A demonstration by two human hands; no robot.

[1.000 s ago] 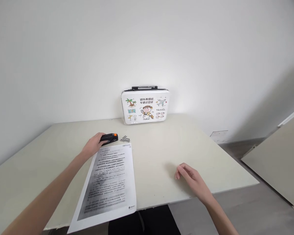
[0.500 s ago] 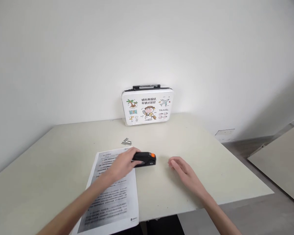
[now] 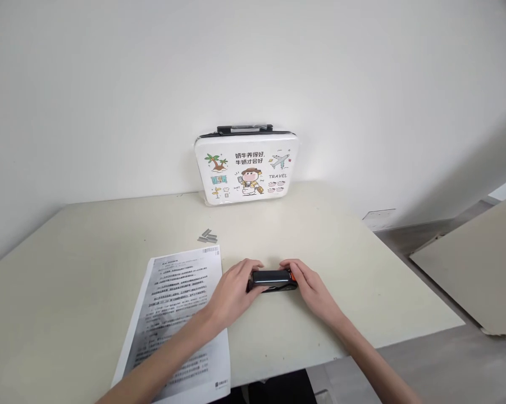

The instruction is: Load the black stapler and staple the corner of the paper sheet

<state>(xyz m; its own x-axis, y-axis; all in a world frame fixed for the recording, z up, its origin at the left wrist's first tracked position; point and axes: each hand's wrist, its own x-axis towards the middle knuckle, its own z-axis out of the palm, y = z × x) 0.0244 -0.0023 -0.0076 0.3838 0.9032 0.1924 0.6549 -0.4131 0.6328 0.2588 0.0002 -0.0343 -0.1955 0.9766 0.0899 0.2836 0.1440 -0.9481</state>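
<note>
Between my two hands is a black stapler (image 3: 272, 278) with an orange part at its right end. My left hand (image 3: 236, 289) is closed around its left end. At the other end, the fingers of my right hand (image 3: 313, 285) grip it beside the orange part. Printed sheets of paper (image 3: 177, 320) lie on the table to the left, partly covered by my left forearm. Several grey strips of staples (image 3: 208, 236) rest in a small pile just beyond the top edge of the paper.
A white case (image 3: 248, 168) with cartoon prints and a black handle leans against the wall at the back of the pale table (image 3: 88, 252). A pale board or tabletop (image 3: 480, 269) stands off to the right, past the table's edge.
My left hand has brought the stapler rightward off the paper. My right hand, empty before, has closed on its orange end. The view has shifted slightly.
</note>
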